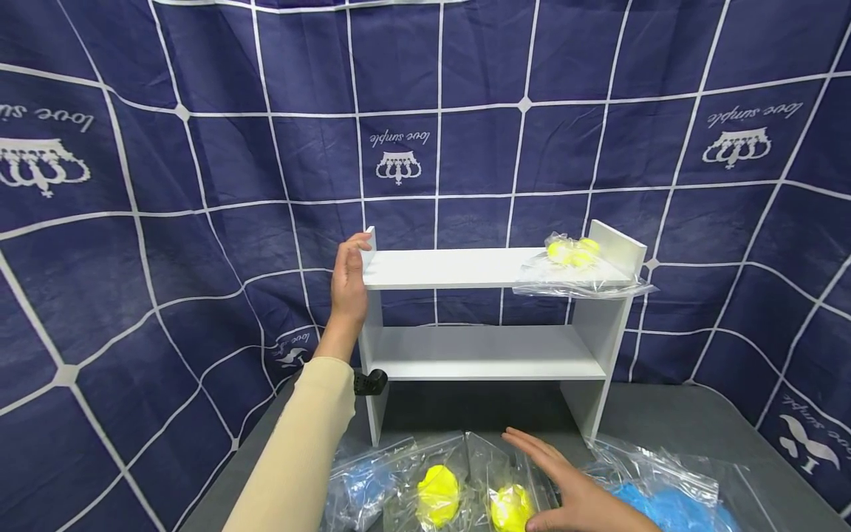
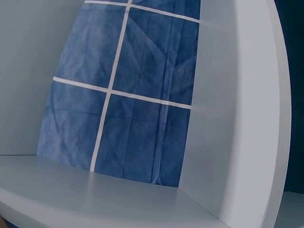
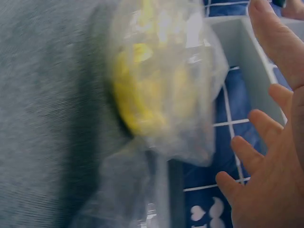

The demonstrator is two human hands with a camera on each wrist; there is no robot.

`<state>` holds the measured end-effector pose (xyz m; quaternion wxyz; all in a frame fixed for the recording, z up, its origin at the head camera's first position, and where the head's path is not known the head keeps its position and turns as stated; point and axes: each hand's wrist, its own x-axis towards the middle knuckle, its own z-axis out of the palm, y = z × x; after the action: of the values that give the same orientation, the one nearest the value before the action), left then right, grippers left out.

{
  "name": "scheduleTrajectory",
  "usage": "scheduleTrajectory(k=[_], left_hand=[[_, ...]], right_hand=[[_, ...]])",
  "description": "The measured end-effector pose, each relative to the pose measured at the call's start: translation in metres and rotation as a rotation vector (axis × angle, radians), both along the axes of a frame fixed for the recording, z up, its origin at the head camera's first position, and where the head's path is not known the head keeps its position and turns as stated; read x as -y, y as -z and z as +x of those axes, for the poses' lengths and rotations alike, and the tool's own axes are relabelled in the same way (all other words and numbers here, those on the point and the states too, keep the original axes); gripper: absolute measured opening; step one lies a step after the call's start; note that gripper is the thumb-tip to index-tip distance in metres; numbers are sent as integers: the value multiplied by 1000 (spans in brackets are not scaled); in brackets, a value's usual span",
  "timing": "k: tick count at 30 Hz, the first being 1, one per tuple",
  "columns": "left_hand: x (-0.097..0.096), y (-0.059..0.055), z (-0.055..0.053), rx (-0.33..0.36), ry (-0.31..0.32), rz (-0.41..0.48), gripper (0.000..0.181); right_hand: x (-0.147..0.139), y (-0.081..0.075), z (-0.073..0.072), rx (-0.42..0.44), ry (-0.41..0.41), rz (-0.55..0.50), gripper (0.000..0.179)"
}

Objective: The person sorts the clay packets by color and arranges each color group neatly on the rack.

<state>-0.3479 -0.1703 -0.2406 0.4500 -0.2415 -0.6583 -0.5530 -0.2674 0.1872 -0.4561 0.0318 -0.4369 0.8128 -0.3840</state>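
Nearest, the right hand (image 1: 568, 488) is spread and empty beside two clear yellow-filled bags (image 1: 439, 495), which lie with blue-filled bags (image 1: 671, 506) on the desk (image 1: 665, 406), not on the shelf (image 1: 452, 267). Farther, the left hand (image 1: 349, 284) touches the shelf's side, fingers bent; whether it grips, I cannot tell. One crinkled bag of yellow lumps (image 1: 573, 253) already sits at the top board's right end, clear plastic overhanging the front.

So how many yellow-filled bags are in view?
3: one bag on the upper shelf; second bag and third bag on the table, near the right hand. Others may be hidden.
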Motion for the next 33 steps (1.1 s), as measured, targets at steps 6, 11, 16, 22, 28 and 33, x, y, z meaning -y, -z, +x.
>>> scheduleTrajectory(k=[6,11,16,22,28,33], left_hand=[[0,0,-1,0,1,1,30],[-1,0,-1,7,7,2,29],[-1,0,-1,9,12,7,29],[0,1,-1,-7,10,9,28],[0,0,-1,-12,19,19,28],[0,0,-3,-8,19,23,27]], right_hand=[[-1,15,-3,197,1,81,91],[-2,24,-5,113,-31,113,92],[1,25,-5,230,-56,133,86],[5,28,-3,256,-15,162,80],[3,39,-6,141,2,170,81],[2,48,-9,-54,48,188,80]])
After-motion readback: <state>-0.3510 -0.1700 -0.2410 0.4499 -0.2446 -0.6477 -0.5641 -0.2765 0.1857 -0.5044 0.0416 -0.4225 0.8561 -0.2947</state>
